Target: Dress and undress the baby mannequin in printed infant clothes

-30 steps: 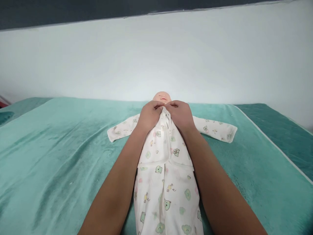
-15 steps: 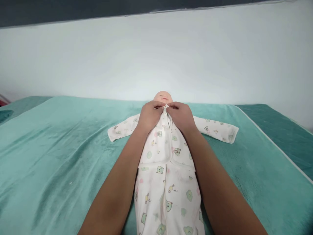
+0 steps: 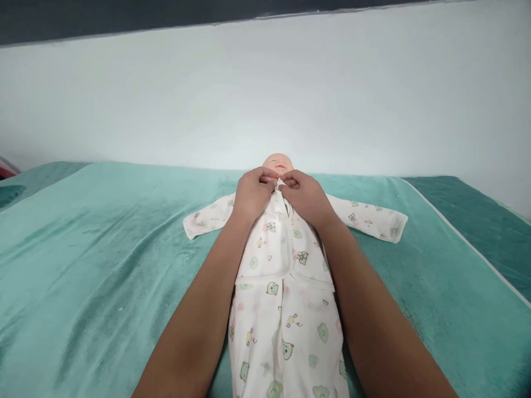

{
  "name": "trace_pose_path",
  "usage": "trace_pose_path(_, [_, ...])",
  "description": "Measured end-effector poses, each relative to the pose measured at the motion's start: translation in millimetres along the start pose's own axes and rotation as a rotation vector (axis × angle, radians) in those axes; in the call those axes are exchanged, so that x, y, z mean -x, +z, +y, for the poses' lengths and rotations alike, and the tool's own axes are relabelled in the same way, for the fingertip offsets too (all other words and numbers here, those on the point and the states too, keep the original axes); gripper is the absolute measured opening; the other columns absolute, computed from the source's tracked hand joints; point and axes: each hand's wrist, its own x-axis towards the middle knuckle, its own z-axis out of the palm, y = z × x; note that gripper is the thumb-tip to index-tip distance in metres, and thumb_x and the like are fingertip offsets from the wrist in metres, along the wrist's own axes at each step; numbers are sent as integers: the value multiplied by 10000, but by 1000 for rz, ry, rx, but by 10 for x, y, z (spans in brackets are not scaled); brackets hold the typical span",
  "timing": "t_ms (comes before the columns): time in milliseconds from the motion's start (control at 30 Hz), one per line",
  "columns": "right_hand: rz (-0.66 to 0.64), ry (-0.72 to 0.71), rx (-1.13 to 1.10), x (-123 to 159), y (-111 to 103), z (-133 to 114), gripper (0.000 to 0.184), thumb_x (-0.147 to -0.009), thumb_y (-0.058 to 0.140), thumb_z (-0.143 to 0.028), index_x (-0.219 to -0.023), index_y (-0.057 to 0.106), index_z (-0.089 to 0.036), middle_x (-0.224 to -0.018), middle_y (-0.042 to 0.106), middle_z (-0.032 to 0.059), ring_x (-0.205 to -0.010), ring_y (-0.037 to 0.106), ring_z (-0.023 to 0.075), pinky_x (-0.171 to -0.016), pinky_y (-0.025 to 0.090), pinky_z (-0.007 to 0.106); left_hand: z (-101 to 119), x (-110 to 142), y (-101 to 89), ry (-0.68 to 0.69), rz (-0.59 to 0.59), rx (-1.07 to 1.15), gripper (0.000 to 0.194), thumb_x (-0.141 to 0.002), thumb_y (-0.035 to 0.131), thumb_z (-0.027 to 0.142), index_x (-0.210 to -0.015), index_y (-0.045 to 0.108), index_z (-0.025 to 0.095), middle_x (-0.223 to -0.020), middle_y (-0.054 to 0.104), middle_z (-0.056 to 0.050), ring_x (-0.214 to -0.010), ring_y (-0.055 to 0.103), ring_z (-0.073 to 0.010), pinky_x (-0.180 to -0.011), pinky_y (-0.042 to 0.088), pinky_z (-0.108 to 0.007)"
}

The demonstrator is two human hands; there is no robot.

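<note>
A baby doll (image 3: pixel 277 163) lies on its back on a teal blanket (image 3: pixel 103 260), dressed in a white sleepsuit (image 3: pixel 282 287) printed with small green bears. Its sleeves stretch out to both sides. My left hand (image 3: pixel 252 194) and my right hand (image 3: pixel 306 198) meet at the suit's neckline just below the doll's chin. Both have their fingers curled and pinched on the fabric edges of the collar. My forearms run down either side of the doll's body.
The blanket covers a wide bed that reaches a pale wall (image 3: pixel 265 94) behind the doll's head. A darker teal strip (image 3: pixel 477 221) with a white edge runs along the right side.
My hands stay at the collar; the fingers have shifted slightly, the right hand's fingertips curling in more. The view has barely moved.
</note>
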Motion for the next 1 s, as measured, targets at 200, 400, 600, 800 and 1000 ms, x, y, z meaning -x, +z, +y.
trace_pose_path(200, [-33,-81,45,11,-30,-2,165,-851,545,-262,-948,677,-243,-797,636,-9,-736,559,178,-706,419,325,34,0,2,-30,-1,32,208,-767,597,76,-909,712,176,-856,725,-29,-783,651,-130,-780,517,-265])
trace_pose_path(400, [-16,-162,169,30,-34,1,235,-887,518,-251,-979,734,-243,-887,662,32,-835,586,211,-763,423,348,27,-8,2,-11,-9,41,192,-777,601,85,-913,712,161,-869,718,-31,-784,643,-124,-794,517,-263])
trace_pose_path(600, [-42,-202,224,161,-53,-18,305,-964,464,-268,-1017,765,-269,-987,628,53,-958,601,213,-836,440,347,29,16,-7,39,-25,-65,192,-825,585,115,-892,755,175,-968,761,-53,-921,681,-171,-898,521,-303])
trace_pose_path(800, [-50,-209,171,238,-50,15,307,-991,466,-293,-1079,758,-259,-1001,591,61,-1037,565,223,-940,438,372,26,84,-17,274,11,-259,334,-887,492,89,-961,792,215,-1092,743,-56,-1041,677,-178,-955,512,-303])
trace_pose_path(1000, [-50,-282,304,248,-65,14,352,-1016,414,-285,-1075,761,-264,-1034,562,79,-1030,497,242,-969,414,409,37,105,-33,306,13,-422,388,-873,460,50,-970,806,197,-1080,771,-60,-1022,695,-194,-942,521,-307])
